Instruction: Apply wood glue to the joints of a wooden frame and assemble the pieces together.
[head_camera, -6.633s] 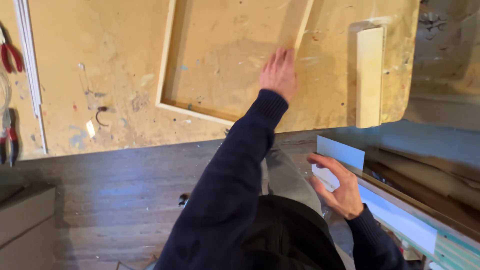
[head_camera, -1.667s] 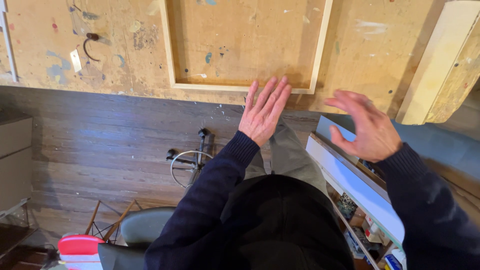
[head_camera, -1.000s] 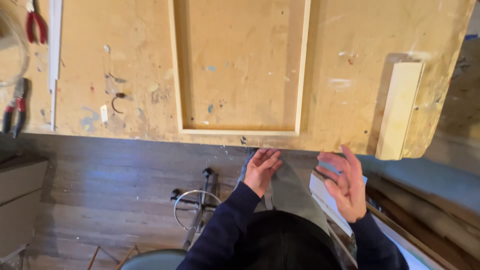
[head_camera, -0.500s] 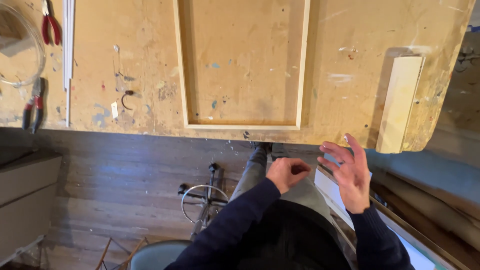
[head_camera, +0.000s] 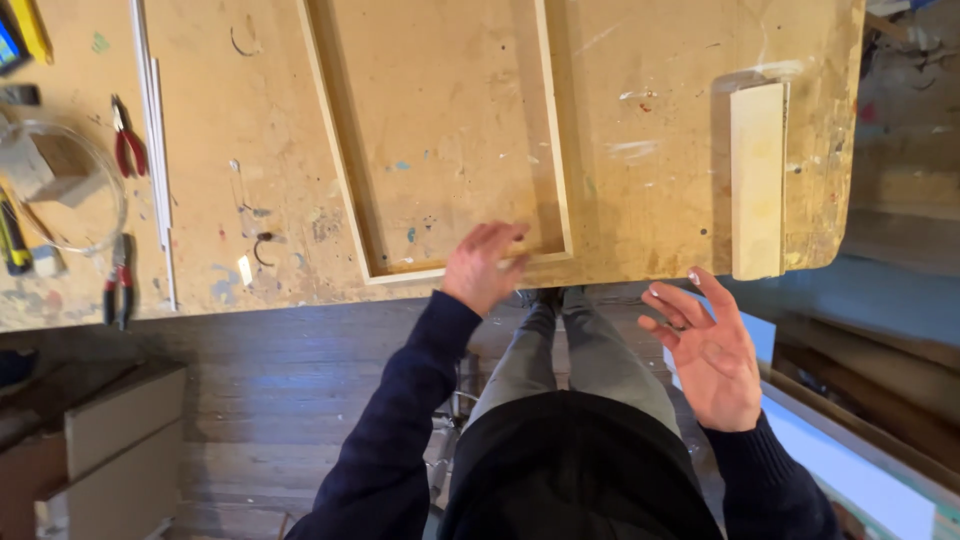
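While left hand (head_camera: 484, 266) touches wood frame (head_camera: 440, 140), right hand (head_camera: 712, 350) open, empty — pliers (head_camera: 127, 148), plank (head_camera: 757, 180) nearby.

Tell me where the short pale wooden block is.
Head view: the short pale wooden block lies on the paint-stained workbench near its right edge, right of the thin wooden frame.

We wear a dark navy knitted jumper whose long sleeves end in ribbed cuffs at the wrists, leaving our bare left hand (head_camera: 483, 266) and bare right hand (head_camera: 712, 350) uncovered. Over our lap hangs a black garment, and below it our legs are in grey-green trousers that end in dark shoes.
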